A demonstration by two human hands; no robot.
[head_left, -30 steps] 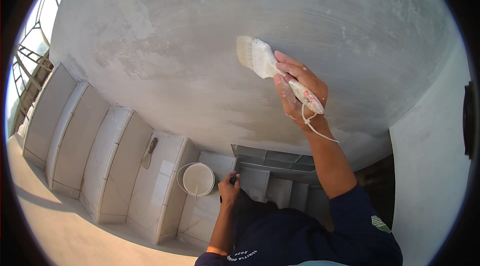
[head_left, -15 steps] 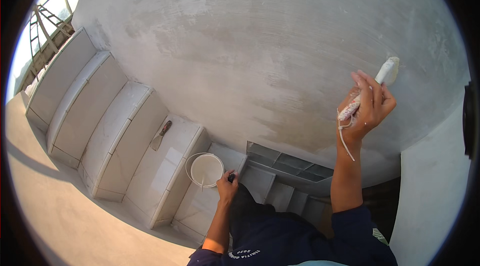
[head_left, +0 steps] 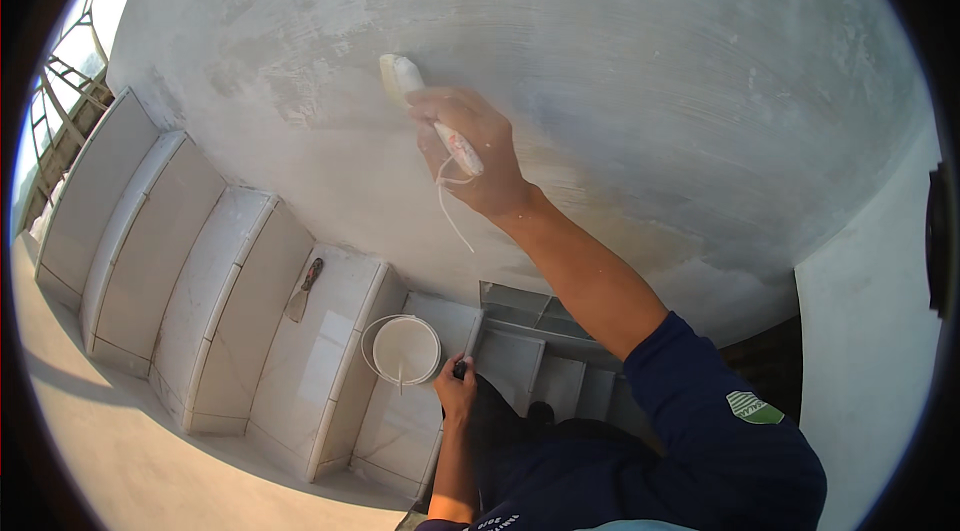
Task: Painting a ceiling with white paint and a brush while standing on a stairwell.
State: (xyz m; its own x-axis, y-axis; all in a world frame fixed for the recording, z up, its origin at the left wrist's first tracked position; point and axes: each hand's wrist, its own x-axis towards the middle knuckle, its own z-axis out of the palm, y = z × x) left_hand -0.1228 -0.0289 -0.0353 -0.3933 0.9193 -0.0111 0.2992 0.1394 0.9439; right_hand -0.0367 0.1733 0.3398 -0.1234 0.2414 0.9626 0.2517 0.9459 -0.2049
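My right hand (head_left: 478, 153) is raised against the grey plastered wall (head_left: 620, 81) and grips a wide paint brush (head_left: 412, 91) by its handle, from which a white cord hangs. The brush's pale bristles press on the wall at the upper left of my hand. Lower down, my left hand (head_left: 456, 393) is closed around a small dark handle beside a white bucket (head_left: 401, 349) of white paint. The bucket stands on a tiled stair step.
Pale tiled steps (head_left: 200, 271) run down to the left. A putty knife (head_left: 303, 291) lies on one step, left of the bucket. A white wall panel (head_left: 870, 351) stands at right. A scaffold frame (head_left: 60, 101) shows at the far left.
My right hand has swept the brush across the wall from the far right to the left. The left hand stays beside the bucket.
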